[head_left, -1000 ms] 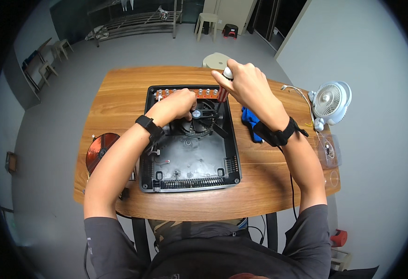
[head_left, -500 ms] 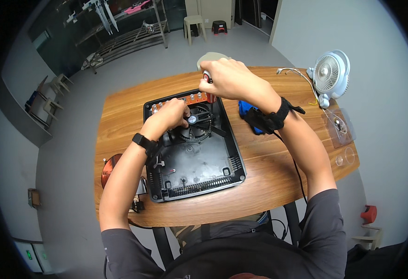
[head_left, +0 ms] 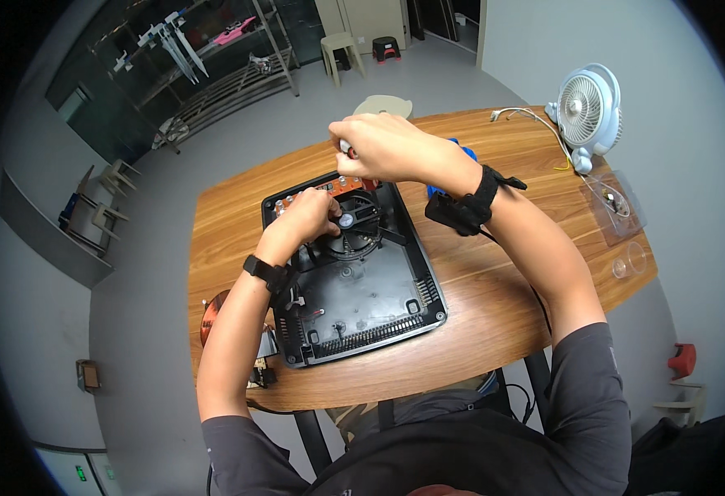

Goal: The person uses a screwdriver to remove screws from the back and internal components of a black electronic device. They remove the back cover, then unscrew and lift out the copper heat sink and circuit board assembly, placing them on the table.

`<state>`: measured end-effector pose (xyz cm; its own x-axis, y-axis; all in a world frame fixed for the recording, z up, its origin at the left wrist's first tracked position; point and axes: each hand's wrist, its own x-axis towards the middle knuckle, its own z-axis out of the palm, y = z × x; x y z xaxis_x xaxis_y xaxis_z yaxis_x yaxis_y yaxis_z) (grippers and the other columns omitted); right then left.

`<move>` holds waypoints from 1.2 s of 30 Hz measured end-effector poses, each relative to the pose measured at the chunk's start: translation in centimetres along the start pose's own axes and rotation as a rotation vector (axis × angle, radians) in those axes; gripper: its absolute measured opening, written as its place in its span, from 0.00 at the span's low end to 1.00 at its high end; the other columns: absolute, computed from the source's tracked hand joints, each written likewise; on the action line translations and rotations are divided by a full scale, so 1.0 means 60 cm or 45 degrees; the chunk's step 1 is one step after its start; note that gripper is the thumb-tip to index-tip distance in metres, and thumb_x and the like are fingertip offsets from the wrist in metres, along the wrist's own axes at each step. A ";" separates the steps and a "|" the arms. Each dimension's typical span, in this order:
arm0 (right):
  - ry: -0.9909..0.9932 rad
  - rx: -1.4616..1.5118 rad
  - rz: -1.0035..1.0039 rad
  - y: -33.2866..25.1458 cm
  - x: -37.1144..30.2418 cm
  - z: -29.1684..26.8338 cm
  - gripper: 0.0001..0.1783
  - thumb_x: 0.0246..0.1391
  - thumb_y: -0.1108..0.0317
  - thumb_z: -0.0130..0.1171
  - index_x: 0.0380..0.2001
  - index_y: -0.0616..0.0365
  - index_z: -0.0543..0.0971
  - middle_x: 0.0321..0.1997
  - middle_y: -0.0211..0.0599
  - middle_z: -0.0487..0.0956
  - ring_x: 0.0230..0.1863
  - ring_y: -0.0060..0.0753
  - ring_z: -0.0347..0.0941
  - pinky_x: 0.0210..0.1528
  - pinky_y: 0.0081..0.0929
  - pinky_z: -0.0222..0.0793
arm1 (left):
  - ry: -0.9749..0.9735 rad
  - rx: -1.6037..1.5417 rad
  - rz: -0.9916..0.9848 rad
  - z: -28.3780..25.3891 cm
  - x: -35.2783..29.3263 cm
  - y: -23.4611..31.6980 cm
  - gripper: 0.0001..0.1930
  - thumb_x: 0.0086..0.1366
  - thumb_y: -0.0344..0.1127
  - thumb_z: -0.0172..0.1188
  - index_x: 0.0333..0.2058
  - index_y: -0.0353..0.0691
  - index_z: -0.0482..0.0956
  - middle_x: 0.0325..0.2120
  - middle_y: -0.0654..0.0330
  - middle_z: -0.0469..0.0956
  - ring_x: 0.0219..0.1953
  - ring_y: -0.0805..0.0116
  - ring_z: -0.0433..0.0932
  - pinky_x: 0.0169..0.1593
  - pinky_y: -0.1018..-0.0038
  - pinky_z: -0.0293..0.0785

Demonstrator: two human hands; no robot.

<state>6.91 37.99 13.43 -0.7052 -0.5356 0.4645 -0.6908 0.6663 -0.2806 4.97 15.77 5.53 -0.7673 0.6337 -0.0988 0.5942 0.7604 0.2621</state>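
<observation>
A black plastic housing point(head_left: 354, 289), perhaps an induction cooker base, lies open side up on the table. Inside its far half sits a black cooling fan point(head_left: 354, 223). Along the far edge runs an orange strip circuit board point(head_left: 286, 201) with several round metal parts. My left hand point(head_left: 303, 219) bends its fingers down beside the fan hub and board; what they grip is hidden. Above the far right end of the board, my right hand point(head_left: 391, 147) is closed round a screwdriver point(head_left: 347, 149), with the red and white handle end showing. Its tip is hidden.
A copper coil disc point(head_left: 212, 314) and small parts lie left of the housing. To the right are a blue cloth-like item point(head_left: 461, 151), a white fan point(head_left: 584, 112) with a cable, a clear tray point(head_left: 614, 223) and small clear cups point(head_left: 631, 260). Stools point(head_left: 342, 54) stand beyond.
My right fist has shifted slightly left over the board with the screwdriver. My left hand stays by the fan. The whole view has shifted a little.
</observation>
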 end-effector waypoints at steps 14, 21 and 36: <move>-0.032 -0.255 0.157 -0.012 0.002 -0.016 0.23 0.61 0.49 0.58 0.34 0.63 0.79 0.27 0.54 0.82 0.32 0.59 0.81 0.36 0.50 0.77 | -0.040 -0.024 -0.097 -0.015 -0.002 0.025 0.21 0.47 0.32 0.78 0.42 0.36 0.88 0.37 0.46 0.86 0.41 0.50 0.85 0.48 0.62 0.80; 0.050 -0.142 0.067 0.013 -0.008 -0.008 0.17 0.57 0.60 0.57 0.42 0.62 0.72 0.32 0.52 0.83 0.36 0.62 0.80 0.40 0.52 0.75 | -0.021 -0.016 -0.059 -0.006 0.001 0.010 0.21 0.46 0.33 0.79 0.41 0.36 0.88 0.36 0.46 0.86 0.40 0.49 0.85 0.47 0.62 0.80; -0.003 -0.363 0.109 0.001 -0.014 -0.026 0.22 0.58 0.49 0.58 0.37 0.60 0.81 0.29 0.47 0.83 0.32 0.56 0.81 0.37 0.48 0.77 | -0.039 -0.010 -0.065 -0.008 0.001 0.013 0.21 0.46 0.32 0.79 0.41 0.36 0.88 0.36 0.47 0.86 0.41 0.50 0.85 0.46 0.62 0.80</move>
<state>7.70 39.30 14.32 -0.7598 -0.4720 0.4472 -0.5563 0.8279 -0.0714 5.28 16.36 6.17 -0.7886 0.5983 -0.1417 0.5527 0.7908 0.2632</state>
